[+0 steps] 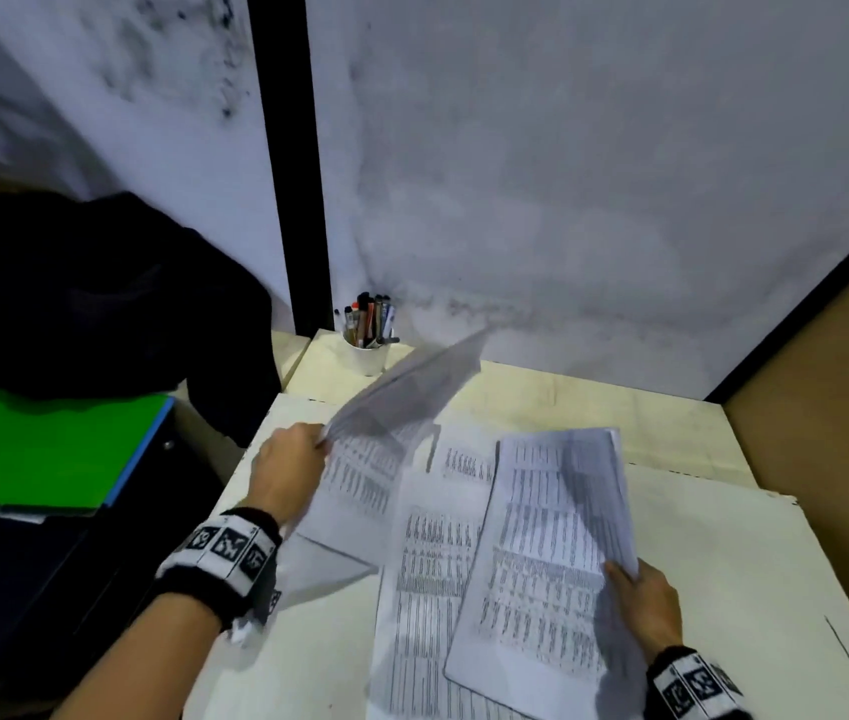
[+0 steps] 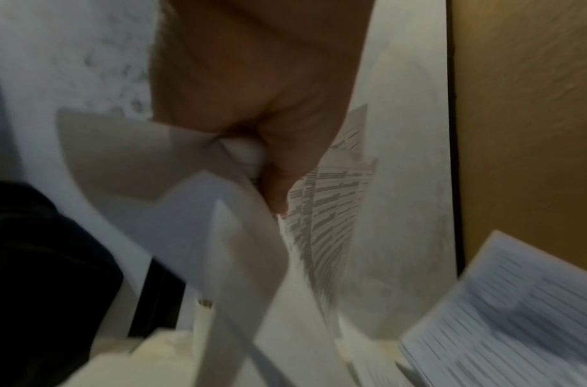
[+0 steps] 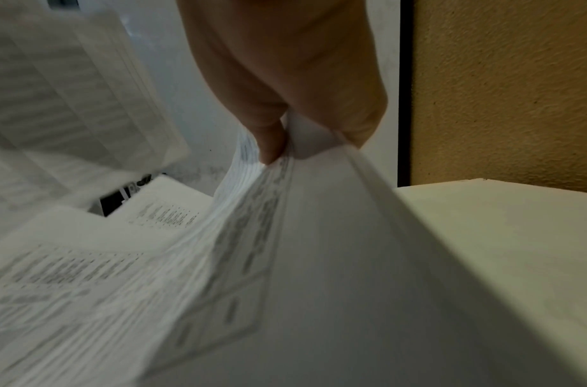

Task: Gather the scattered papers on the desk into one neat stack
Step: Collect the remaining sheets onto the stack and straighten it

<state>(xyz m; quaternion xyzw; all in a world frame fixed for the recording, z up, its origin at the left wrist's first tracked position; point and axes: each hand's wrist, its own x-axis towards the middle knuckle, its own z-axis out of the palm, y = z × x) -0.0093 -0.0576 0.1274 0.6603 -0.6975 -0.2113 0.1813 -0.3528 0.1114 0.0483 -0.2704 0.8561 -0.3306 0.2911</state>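
Printed papers lie spread over the white desk (image 1: 723,537). My left hand (image 1: 290,472) pinches the edge of a sheet (image 1: 412,392) lifted off the desk and blurred in the air; the left wrist view shows the thumb (image 2: 282,167) clamped on that sheet (image 2: 325,209). My right hand (image 1: 643,600) grips the right edge of a thick bundle of printed pages (image 1: 552,553), raised slightly at that side. In the right wrist view the fingers (image 3: 272,136) pinch the bundle (image 3: 285,261). More loose pages (image 1: 433,563) lie flat between the hands.
A white cup of pens (image 1: 366,340) stands at the desk's back left corner. A green folder (image 1: 43,449) and a dark bag (image 1: 100,293) sit to the left. A brown partition (image 1: 827,433) bounds the right side, a grey wall (image 1: 568,174) the back.
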